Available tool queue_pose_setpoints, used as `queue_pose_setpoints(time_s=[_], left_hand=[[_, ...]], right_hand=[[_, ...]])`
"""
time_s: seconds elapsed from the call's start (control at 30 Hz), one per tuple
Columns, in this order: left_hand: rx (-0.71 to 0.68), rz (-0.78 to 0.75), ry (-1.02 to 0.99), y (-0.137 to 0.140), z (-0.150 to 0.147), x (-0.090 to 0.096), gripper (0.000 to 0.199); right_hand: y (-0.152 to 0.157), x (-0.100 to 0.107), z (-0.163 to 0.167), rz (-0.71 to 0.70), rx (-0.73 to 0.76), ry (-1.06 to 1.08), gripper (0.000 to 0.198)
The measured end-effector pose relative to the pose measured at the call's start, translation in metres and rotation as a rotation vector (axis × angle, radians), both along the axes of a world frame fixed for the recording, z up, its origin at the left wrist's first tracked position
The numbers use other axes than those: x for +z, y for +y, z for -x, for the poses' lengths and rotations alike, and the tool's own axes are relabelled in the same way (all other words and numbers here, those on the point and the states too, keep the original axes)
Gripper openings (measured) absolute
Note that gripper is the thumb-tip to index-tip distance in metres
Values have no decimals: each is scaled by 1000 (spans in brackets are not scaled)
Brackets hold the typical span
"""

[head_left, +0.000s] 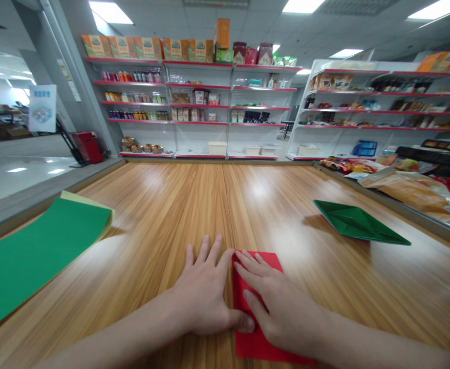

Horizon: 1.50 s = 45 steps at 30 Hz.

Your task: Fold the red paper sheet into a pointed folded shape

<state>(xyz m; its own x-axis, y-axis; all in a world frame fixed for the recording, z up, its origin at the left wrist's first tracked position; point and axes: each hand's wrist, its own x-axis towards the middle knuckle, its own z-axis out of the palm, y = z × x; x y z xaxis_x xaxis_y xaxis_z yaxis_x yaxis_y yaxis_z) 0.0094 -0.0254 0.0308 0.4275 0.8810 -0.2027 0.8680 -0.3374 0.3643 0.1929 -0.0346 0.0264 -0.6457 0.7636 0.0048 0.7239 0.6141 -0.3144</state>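
R hand [274,294] atop red ppr [254,344] (L hand [205,292] @ left edge)

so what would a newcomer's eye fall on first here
Probably the bright red paper at bottom centre, with the right hand on it and the left hand at its left edge. Next, perhaps, the folded green paper on the right side of the table and the long green sheet at far left.
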Motion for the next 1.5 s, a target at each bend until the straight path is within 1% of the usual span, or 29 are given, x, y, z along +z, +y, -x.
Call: queue_pose_setpoints(time_s=[0.17, 0.37, 0.47, 0.57, 0.63, 0.8, 0.93, 1.0, 1.17, 1.23, 1.37, 1.5], left_hand=[[0, 0, -7, 0, -1, 1, 122], [2, 7, 1, 0, 1, -3, 127], [-30, 59, 29, 2, 3, 3, 128], [-77, 161, 70, 6, 5, 12, 134], [-85, 180, 82, 8, 6, 16, 135], [-62, 142, 89, 8, 6, 14, 132], [12, 129, 114, 5, 5, 12, 137], [38, 128, 125, 3, 5, 12, 136], [15, 134, 133, 1, 5, 12, 138], [9, 124, 136, 0, 3, 11, 135], [23, 89, 141, -2, 1, 8, 122], [45, 68, 132, -3, 1, 4, 116]], right_hand=[[1, 0, 0, -3, -4, -9, 57], [2, 0, 0, -15, 7, -33, 55], [0, -1, 0, -22, 19, -30, 55], [-3, 0, -1, -28, 30, -18, 55], [-5, 0, -1, -31, 32, -15, 55], [-7, 1, 0, -30, 30, -25, 56], [-6, 0, 1, -25, 27, -15, 57], [-6, -1, 1, -24, 23, -24, 57], [-7, 0, 1, -25, 20, -61, 58], [-5, 0, 1, -33, 18, -71, 58], [1, -2, -2, -67, -18, -81, 58], [6, -7, -5, -79, -41, -62, 57]])
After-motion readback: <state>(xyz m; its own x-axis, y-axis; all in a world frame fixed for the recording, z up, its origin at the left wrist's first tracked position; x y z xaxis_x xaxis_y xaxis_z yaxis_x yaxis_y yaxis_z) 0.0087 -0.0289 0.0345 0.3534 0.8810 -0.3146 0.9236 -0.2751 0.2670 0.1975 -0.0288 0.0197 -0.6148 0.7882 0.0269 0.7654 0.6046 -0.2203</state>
